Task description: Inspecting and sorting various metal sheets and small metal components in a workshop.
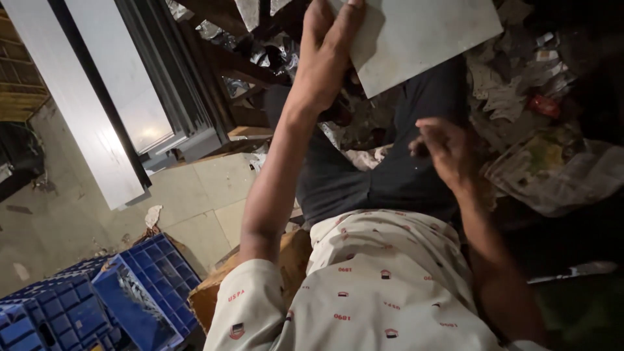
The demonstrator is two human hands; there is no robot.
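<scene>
At the far left, long white flat panels [97, 110] lean across the pale tiled floor [195, 201], with grey metal frame sections [175, 91] stacked just beside them, and near the floor's lower left corner two blue plastic lattice crates [97, 305] stand touching each other. Just right of the crates the corner of a worn brown wooden block [214, 292] shows beneath the person's cream patterned sleeve. Moving right, the left hand [325, 55] reaches up to the top of the view and holds a pale grey square flat sheet [422, 32], thumb over the near face at the left edge, the fingers [338, 26] pressed together and curled round behind it. The sheet is lifted clear of the floor, above the dark trousers, tilted with one corner pointing down. It looks stiff and thin, probably a tile or board: likely fairly heavy for its thickness, smooth-faced, and liable to chip at a corner, so a hold along an edge near the middle, with a second hand under the lower edge, would seem steadiest. Further right the right hand [448, 153] hovers over the knee, blurred; its fingers seem loosely curled and I cannot tell whether they hold anything. At the far right crumpled newspaper and paper scraps [552, 169] litter the dark floor
</scene>
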